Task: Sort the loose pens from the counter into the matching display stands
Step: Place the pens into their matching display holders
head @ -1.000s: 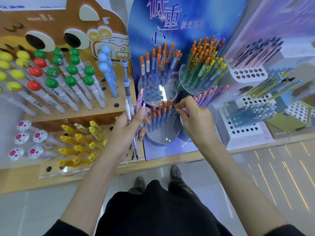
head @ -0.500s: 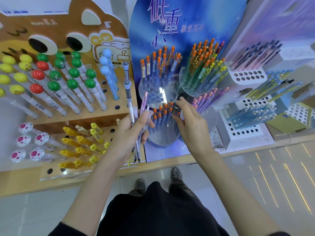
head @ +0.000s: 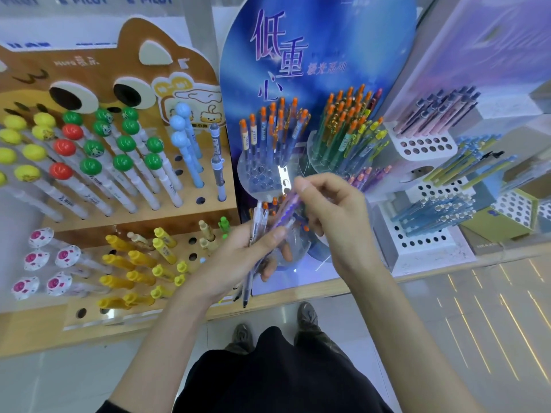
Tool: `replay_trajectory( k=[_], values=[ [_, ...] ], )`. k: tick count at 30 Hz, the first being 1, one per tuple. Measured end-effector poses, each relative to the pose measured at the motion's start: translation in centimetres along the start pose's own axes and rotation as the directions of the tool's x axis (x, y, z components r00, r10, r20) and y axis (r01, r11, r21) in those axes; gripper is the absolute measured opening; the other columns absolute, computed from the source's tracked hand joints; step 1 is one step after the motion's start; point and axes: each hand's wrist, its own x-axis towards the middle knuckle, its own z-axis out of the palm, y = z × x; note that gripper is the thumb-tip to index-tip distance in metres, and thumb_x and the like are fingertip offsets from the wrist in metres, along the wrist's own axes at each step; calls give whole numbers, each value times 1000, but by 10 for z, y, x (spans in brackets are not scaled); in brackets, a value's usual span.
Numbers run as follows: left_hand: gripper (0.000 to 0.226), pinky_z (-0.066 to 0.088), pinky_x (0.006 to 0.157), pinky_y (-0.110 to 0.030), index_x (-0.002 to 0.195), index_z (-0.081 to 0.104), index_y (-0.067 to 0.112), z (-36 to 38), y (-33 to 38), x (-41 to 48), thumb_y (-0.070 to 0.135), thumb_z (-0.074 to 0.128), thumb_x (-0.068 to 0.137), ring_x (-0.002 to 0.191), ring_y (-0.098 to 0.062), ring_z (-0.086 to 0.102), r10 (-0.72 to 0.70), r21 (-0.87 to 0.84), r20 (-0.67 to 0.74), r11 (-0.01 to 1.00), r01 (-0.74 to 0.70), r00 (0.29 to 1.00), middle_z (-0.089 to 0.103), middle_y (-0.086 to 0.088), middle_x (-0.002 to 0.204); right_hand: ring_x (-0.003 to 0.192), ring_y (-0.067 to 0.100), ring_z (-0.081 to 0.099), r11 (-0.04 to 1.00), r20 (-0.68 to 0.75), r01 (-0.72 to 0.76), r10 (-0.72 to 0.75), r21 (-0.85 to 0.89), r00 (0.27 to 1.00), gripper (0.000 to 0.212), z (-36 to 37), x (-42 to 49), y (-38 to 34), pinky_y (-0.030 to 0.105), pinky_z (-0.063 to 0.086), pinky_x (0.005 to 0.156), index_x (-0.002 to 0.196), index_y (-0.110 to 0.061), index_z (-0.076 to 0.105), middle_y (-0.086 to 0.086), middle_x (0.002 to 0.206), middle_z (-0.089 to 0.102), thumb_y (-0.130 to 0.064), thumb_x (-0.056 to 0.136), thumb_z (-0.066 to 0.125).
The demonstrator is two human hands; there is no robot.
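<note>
My left hand [head: 238,260] grips a bundle of loose pens [head: 257,231], tips pointing down toward the counter edge. My right hand [head: 331,213] pinches the upper end of a purple pen [head: 287,208] that lies in that bundle. Both hands are in front of the blue display stand [head: 313,55], whose clear round tiers hold orange-capped pens [head: 274,129] and green and yellow pens [head: 351,129]. The stand's lowest tier is mostly hidden behind my hands.
A brown cat-shaped stand [head: 125,73] at the left holds ball-topped pens, with yellow pens [head: 134,263] on a lower board. White perforated stands [head: 426,144] with pink, yellow and blue pens stand at the right. The wooden counter edge [head: 298,296] runs below.
My right hand left the orange-capped pens on the lower tier and came back to the bundle, taking hold of a purple pen. My left hand lowered slightly with its pens.
</note>
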Motion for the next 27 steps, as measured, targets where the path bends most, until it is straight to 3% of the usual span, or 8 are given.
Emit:
replay_trajectory(
  k=[2, 6, 8, 11, 13, 16, 20, 27],
  values=[
    [26, 40, 48, -22, 101, 59, 19, 0, -2, 3, 42, 54, 89, 45, -13, 44, -11, 29, 38, 1000, 10, 999, 68, 0, 76, 43, 12, 45, 996, -114, 68, -61, 64, 992, 19, -12, 3, -6, 22, 37, 42, 77, -8, 59, 9, 60, 60, -15, 94, 59],
    [25, 37, 44, -19, 101, 61, 18, 0, -6, 11, 38, 54, 87, 45, -9, 40, -37, 8, -25, 999, 37, 999, 67, 1, 75, 48, 16, 55, 984, -288, 175, -162, 22, 944, 18, -48, 12, -19, 25, 45, 44, 81, -13, 52, -1, 64, 64, -20, 97, 55],
    [25, 33, 42, -18, 95, 64, 20, 5, -7, 17, 39, 53, 85, 44, -7, 36, -33, -23, -111, 999, 30, 993, 64, 3, 72, 47, 19, 55, 975, -329, 209, -221, -70, 918, 18, -62, 14, -19, 27, 46, 45, 80, -16, 51, 5, 63, 61, -21, 97, 56],
    [28, 28, 41, -17, 90, 69, 25, 16, -6, 27, 48, 55, 82, 44, -6, 33, -12, -28, -194, 1000, 7, 981, 59, 5, 68, 50, 21, 58, 946, -340, 222, -294, -235, 893, 18, -79, 12, -12, 27, 48, 48, 79, -23, 51, 0, 63, 61, -21, 94, 59],
    [31, 25, 41, -19, 87, 69, 24, 24, -5, 34, 52, 58, 80, 45, -7, 32, 1, -6, -227, 1000, -3, 974, 53, -3, 68, 54, 19, 61, 935, -364, 210, -308, -285, 879, 18, -90, 11, -5, 24, 49, 52, 79, -27, 52, -5, 64, 62, -20, 93, 62],
    [19, 24, 40, -17, 84, 66, 22, 32, -7, 42, 40, 62, 86, 42, -6, 31, -7, -2, -319, 1000, 7, 948, 47, -10, 68, 60, 17, 64, 932, -392, 173, -296, -318, 871, 18, -105, 14, 7, 25, 53, 59, 79, -29, 54, -5, 67, 63, -19, 91, 65],
    [5, 28, 39, -11, 87, 66, 29, 39, -12, 48, 33, 64, 85, 40, -1, 35, 17, 44, -357, 999, -2, 934, 55, 12, 58, 64, 15, 65, 933, -379, 130, -259, -335, 888, 17, -114, 23, 21, 27, 53, 64, 80, -25, 55, -1, 71, 62, -15, 91, 64],
    [11, 29, 40, -12, 84, 66, 36, 47, -16, 54, 45, 61, 80, 42, -2, 36, 12, 73, -396, 997, 18, 918, 57, 10, 64, 62, 13, 66, 932, -353, 160, -276, -325, 894, 17, -120, 31, 31, 24, 54, 63, 80, -30, 55, -1, 72, 64, -21, 91, 64]
  ],
)
